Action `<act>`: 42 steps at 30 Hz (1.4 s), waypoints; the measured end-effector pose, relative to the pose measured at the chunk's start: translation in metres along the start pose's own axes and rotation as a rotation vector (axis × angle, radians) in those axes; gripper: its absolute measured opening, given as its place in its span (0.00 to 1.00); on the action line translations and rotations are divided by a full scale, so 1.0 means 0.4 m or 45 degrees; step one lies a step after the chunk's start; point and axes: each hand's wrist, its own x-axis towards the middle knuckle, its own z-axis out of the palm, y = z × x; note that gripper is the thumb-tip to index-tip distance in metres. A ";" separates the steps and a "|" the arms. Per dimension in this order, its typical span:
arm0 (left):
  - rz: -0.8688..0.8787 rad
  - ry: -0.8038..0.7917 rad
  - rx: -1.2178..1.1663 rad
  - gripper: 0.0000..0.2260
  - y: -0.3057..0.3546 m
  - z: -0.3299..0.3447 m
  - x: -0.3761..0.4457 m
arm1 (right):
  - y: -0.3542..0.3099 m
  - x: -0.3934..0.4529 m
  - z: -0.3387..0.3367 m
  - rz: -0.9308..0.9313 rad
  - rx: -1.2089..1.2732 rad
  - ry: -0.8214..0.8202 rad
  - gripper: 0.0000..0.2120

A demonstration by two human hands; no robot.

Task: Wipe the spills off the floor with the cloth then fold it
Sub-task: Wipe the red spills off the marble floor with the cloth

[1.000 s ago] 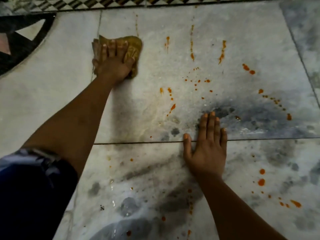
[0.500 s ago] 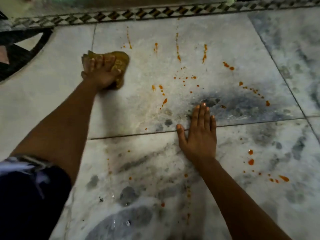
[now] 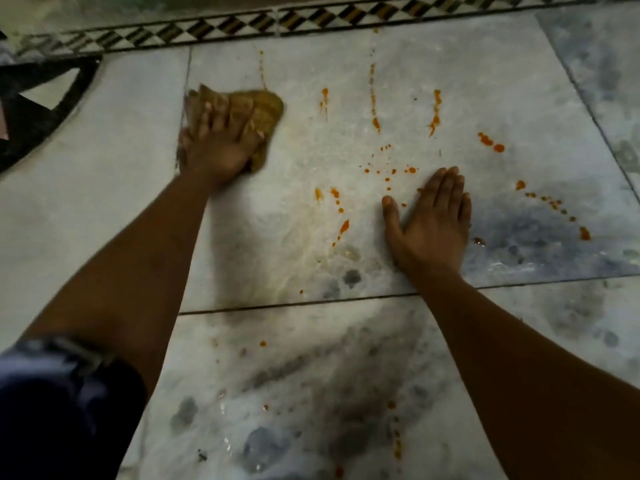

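Observation:
A bunched yellow-brown cloth (image 3: 265, 107) lies on the marble floor (image 3: 433, 57) at the upper left. My left hand (image 3: 221, 142) presses flat on top of it, fingers spread over the cloth. Orange spills (image 3: 375, 123) are scattered as streaks and drops across the centre and right of the floor, with more drops near the bottom (image 3: 396, 441). My right hand (image 3: 434, 220) rests palm down on the floor among the drops, fingers together, holding nothing.
A diamond-patterned border strip (image 3: 311, 19) runs along the far edge. A black inlay (image 3: 31, 119) sits at the far left. A dark grout line (image 3: 294, 304) crosses the floor below my hands. A wet smear (image 3: 311, 261) lies between my arms.
My right hand has shifted forward past the grout line into the drops. The cloth under my left hand has slid slightly right. The view has tilted.

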 end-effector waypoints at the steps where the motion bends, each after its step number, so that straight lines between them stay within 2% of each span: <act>1: -0.051 -0.010 -0.033 0.25 0.007 -0.012 0.042 | 0.000 0.005 0.001 -0.004 -0.009 0.010 0.43; 3: -0.128 -0.015 -0.049 0.26 0.030 -0.020 0.103 | 0.003 0.005 0.002 -0.012 -0.037 0.024 0.42; 5: -0.088 0.004 -0.023 0.26 0.055 -0.014 0.115 | 0.003 0.006 0.007 -0.017 -0.039 0.038 0.41; 10: 0.411 -0.005 0.097 0.29 0.036 0.022 -0.069 | -0.002 -0.001 -0.002 -0.009 -0.025 0.014 0.41; 11: 0.436 -0.010 0.090 0.30 0.015 0.022 -0.095 | -0.005 0.002 -0.004 -0.020 -0.029 -0.006 0.41; 13: 0.332 0.035 0.078 0.30 -0.016 0.010 -0.067 | -0.006 0.002 -0.007 -0.014 -0.040 -0.011 0.41; 16: -0.083 0.123 0.031 0.26 -0.009 -0.026 0.105 | -0.006 0.003 -0.006 -0.007 -0.042 -0.003 0.41; 19: -0.315 0.058 -0.100 0.27 0.064 -0.052 0.275 | -0.004 0.002 -0.008 -0.001 -0.021 -0.008 0.40; 21: -0.247 0.023 -0.088 0.28 0.132 -0.047 0.315 | -0.005 0.002 -0.011 0.005 -0.005 0.009 0.40; 23: -0.030 -0.019 -0.010 0.28 0.171 -0.032 0.280 | -0.007 0.001 -0.011 0.005 -0.012 0.008 0.40; 25: 0.220 -0.034 0.077 0.28 0.159 -0.013 0.191 | -0.006 0.003 -0.011 0.008 -0.001 -0.002 0.40; 27: 0.300 0.003 0.092 0.29 0.098 -0.001 0.111 | -0.005 0.003 -0.017 0.014 0.015 -0.011 0.41; 29: 0.147 0.083 0.087 0.27 0.027 -0.016 0.118 | -0.007 0.003 -0.019 0.003 0.022 -0.020 0.41; 31: -0.111 0.075 0.045 0.26 -0.002 -0.047 0.199 | -0.008 0.004 -0.018 -0.008 0.018 -0.017 0.41; 33: -0.281 0.009 -0.047 0.27 0.027 -0.079 0.295 | -0.008 0.003 -0.014 -0.011 0.007 -0.014 0.40; 35: -0.332 -0.040 -0.103 0.28 0.086 -0.096 0.358 | -0.010 0.001 -0.013 -0.002 0.007 -0.012 0.40; 38: -0.199 -0.054 -0.081 0.28 0.176 -0.090 0.370 | -0.010 0.008 -0.012 0.000 0.015 0.029 0.40; 42: 0.313 -0.130 0.078 0.28 0.274 -0.011 0.215 | -0.007 0.006 -0.007 0.015 -0.009 0.045 0.40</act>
